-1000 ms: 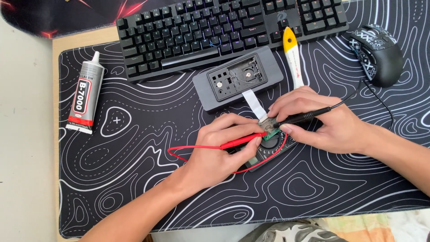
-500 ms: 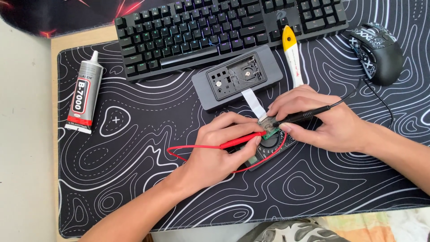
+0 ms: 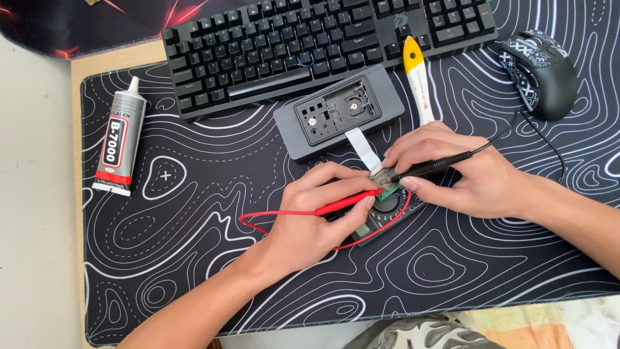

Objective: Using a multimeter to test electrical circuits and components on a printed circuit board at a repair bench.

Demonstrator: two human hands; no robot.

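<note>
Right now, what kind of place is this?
Likely a home computer desk used as an electronics repair spot: keyboard and mouse on a desk mat, glue tube, and an opened grey device being probed.

1. Left hand point(image 3: 310, 223): bare, no glove, no ring or watch visible.
2. Right hand point(image 3: 462, 171): bare, no glove, no ring visible.
3. Both forearms bare to the frame edge, no sleeves, no wristbands.
4. Fingernails short, unpainted.
5. Bottom edge: a bit of clothing point(image 3: 420, 333) on the lap, grey-and-white camouflage-like pattern; garment type cannot be told.
</note>
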